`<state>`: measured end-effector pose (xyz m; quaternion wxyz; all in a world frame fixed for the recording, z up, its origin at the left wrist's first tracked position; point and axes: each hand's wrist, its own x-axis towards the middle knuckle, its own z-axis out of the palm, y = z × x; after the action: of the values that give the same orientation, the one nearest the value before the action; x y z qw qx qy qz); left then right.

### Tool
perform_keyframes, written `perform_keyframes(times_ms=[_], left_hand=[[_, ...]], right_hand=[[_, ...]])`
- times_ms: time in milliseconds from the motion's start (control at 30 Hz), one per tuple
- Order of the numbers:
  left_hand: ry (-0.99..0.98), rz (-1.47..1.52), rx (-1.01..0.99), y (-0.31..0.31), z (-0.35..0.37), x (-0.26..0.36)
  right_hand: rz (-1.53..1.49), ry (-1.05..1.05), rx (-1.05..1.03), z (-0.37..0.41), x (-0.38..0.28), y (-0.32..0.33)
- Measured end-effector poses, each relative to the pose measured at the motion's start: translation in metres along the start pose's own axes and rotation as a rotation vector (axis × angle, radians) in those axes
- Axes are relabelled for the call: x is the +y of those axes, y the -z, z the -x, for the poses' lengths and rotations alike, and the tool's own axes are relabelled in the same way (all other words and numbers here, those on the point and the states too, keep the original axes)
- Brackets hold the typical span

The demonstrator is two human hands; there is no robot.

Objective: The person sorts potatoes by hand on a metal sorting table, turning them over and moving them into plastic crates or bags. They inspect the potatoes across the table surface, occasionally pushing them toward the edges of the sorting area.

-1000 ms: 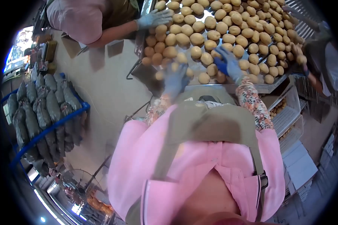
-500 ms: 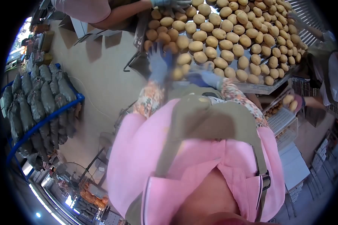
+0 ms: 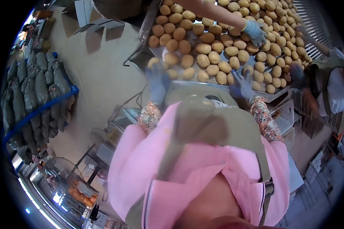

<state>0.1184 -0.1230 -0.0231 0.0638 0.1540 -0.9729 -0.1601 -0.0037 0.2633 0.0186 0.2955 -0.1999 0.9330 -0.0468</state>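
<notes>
Many round yellow-brown fruits or potatoes (image 3: 212, 58) cover a metal-edged sorting table (image 3: 187, 83). My left hand (image 3: 157, 82), in a blue-grey glove, is at the table's near left corner beside several of them; it is blurred by motion and its grip cannot be made out. At the near edge, further right, my right hand (image 3: 243, 84) is gloved too, fingers spread over the lowest row, with nothing held. Both forearms wear flowered sleeves.
A co-worker's gloved hand (image 3: 255, 33) reaches over the table from the top. Another co-worker (image 3: 330, 82) stands at the right, near white crates (image 3: 284, 121). Filled grey bags (image 3: 36, 89) lie on a blue-framed rack at the left.
My hands have moved apart, my right hand rightward along the edge and my left hand slightly down. The co-worker's arm now reaches further over the table. The right co-worker's hand no longer shows round items.
</notes>
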Motion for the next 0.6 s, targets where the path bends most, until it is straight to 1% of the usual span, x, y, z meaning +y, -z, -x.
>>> perform_keyframes(times_ms=[33, 67, 133, 167, 200, 267, 300, 333, 367, 400, 433, 467, 500, 533, 567, 600], left_hand=[[0.051, 0.096, 0.045, 0.003, 0.001, 0.000], [0.050, 0.100, 0.050, 0.006, -0.003, 0.000], [0.017, 0.189, 0.201, 0.006, -0.015, -0.001], [0.006, 0.127, 0.194, 0.002, -0.026, -0.001], [0.003, 0.139, 0.200, -0.005, -0.041, 0.004], [0.103, 0.188, 0.024, -0.017, -0.073, 0.017], [0.125, 0.218, -0.032, -0.020, -0.083, 0.027], [0.197, 0.221, -0.149, -0.020, -0.093, 0.039], [0.149, 0.058, -0.165, -0.016, -0.092, 0.050], [0.104, -0.105, -0.178, -0.010, -0.088, 0.057], [0.111, -0.100, -0.165, -0.008, -0.083, 0.055], [0.106, -0.065, -0.207, -0.009, -0.077, 0.049], [0.096, -0.030, -0.244, -0.009, -0.072, 0.043], [0.096, -0.053, -0.242, -0.007, -0.062, 0.037], [0.106, -0.017, -0.209, -0.018, -0.046, 0.022], [-0.007, 0.073, 0.063, -0.023, -0.031, 0.013]], right_hand=[[-0.122, 0.042, 0.052, -0.007, -0.004, -0.010], [-0.244, 0.081, 0.106, -0.014, -0.008, -0.016], [-0.509, 0.200, 0.078, -0.029, -0.032, -0.016], [-0.424, 0.224, -0.050, -0.029, -0.056, 0.011], [-0.336, 0.247, -0.176, -0.030, -0.081, 0.039], [-0.622, 0.246, -0.209, -0.063, -0.102, 0.022], [-0.506, 0.296, -0.065, -0.071, -0.119, 0.025], [-0.388, 0.346, 0.076, -0.079, -0.134, 0.029], [-0.485, 0.385, 0.022, -0.086, -0.143, 0.039], [-0.472, 0.396, 0.025, -0.088, -0.143, 0.048], [-0.708, 0.428, -0.029, -0.086, -0.141, 0.055], [-0.944, 0.456, -0.085, -0.083, -0.138, 0.061], [-1.098, 0.422, -0.065, -0.076, -0.127, 0.067], [-0.868, 0.409, 0.178, -0.078, -0.102, 0.056], [-0.767, 0.390, 0.334, -0.078, -0.080, 0.051], [-0.629, 0.247, 0.329, -0.067, -0.054, 0.053]])
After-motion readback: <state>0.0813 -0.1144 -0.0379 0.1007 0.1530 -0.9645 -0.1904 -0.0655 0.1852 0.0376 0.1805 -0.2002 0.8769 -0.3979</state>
